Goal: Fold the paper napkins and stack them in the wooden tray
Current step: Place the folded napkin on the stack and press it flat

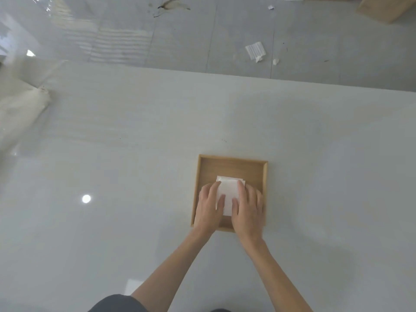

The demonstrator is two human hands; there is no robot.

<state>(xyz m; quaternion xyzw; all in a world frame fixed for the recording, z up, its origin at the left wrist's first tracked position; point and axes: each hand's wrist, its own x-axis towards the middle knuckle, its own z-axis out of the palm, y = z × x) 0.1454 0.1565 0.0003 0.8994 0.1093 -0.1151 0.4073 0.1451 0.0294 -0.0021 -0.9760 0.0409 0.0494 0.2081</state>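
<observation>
So there's one stack of folded white napkins sitting inside the one wooden tray, roughly mid-tray and a bit toward the near side. A couple of offset edges peek out at the far end, so it's more than one napkin, but I can't give an exact count.

Two hands are on it. The left hand lies along the stack's left edge and the right hand along its right edge, both with fairly straight fingers laid flat and thumbs resting on top. That's pressing, not gripping. Both forearms come in from the bottom, angled toward each other.

The tray is on a white table. On the floor beyond there are a few paper scraps and one cardboard box.
</observation>
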